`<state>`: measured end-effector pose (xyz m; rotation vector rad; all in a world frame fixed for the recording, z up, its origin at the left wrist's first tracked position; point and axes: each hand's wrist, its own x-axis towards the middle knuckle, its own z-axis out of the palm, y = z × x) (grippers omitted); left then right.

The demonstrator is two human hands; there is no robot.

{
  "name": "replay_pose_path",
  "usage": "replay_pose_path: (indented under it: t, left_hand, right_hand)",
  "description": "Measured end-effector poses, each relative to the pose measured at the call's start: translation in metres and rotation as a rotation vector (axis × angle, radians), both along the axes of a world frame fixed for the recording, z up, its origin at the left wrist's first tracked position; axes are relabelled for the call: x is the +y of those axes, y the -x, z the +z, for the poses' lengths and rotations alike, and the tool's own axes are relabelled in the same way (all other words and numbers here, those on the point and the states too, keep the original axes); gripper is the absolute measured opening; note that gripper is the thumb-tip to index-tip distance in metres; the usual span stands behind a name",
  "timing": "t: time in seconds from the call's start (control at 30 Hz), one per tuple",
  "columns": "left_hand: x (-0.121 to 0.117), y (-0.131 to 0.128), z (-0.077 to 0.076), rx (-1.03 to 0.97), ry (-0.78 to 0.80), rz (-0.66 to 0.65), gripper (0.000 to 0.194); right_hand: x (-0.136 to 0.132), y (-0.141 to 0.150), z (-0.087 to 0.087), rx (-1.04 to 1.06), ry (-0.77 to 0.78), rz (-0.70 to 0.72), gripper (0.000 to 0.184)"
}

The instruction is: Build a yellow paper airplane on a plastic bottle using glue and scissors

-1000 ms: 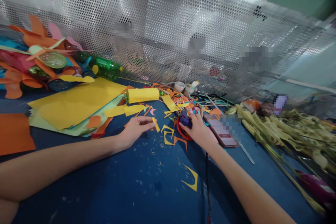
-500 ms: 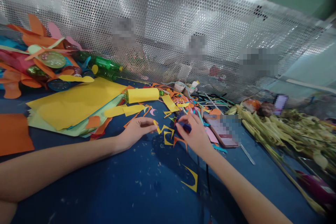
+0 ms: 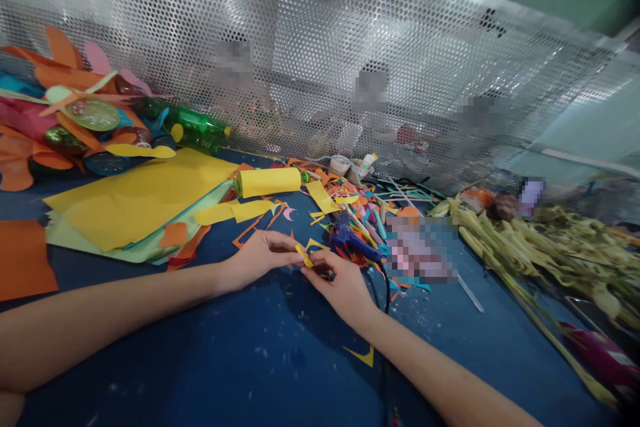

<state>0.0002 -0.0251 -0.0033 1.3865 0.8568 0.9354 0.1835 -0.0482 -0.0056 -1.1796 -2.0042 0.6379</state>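
Observation:
Between my two hands is a small yellow paper strip [image 3: 303, 255], folded or curled. My left hand [image 3: 265, 255] pinches one end of it between thumb and fingers. The fingertips of my right hand [image 3: 340, 283] close on its other end. Just beyond my right hand lies a blue glue gun [image 3: 356, 240] with a black cord [image 3: 387, 293] trailing toward me. Yellow paper offcuts [image 3: 364, 355] lie on the blue tabletop [image 3: 240, 353]. A green bottle wrapped in yellow paper [image 3: 270, 181] rests on its side behind my left hand.
Yellow and pale green sheets [image 3: 145, 197] are stacked at left, below paper-decorated bottles [image 3: 95, 113]. Coloured scraps [image 3: 345, 190] heap at the centre. A phone [image 3: 423, 253] lies right of the glue gun, near dried husks [image 3: 490, 247]. A perforated metal screen [image 3: 320, 33] stands behind; people show dimly through it.
My right hand has let go of the glue gun, which now lies on the table, and moved left and toward me to the yellow strip. My left hand keeps its pinch.

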Motion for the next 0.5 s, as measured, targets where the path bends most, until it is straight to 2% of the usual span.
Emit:
replay_pose_path:
  t: [0.5]
  left_hand:
    - [0.0016, 0.0008, -0.0013, 0.097, -0.119, -0.014, 0.014]
  right_hand:
    - [-0.0015, -0.0013, 0.0024, -0.064, -0.048, 0.026, 0.013]
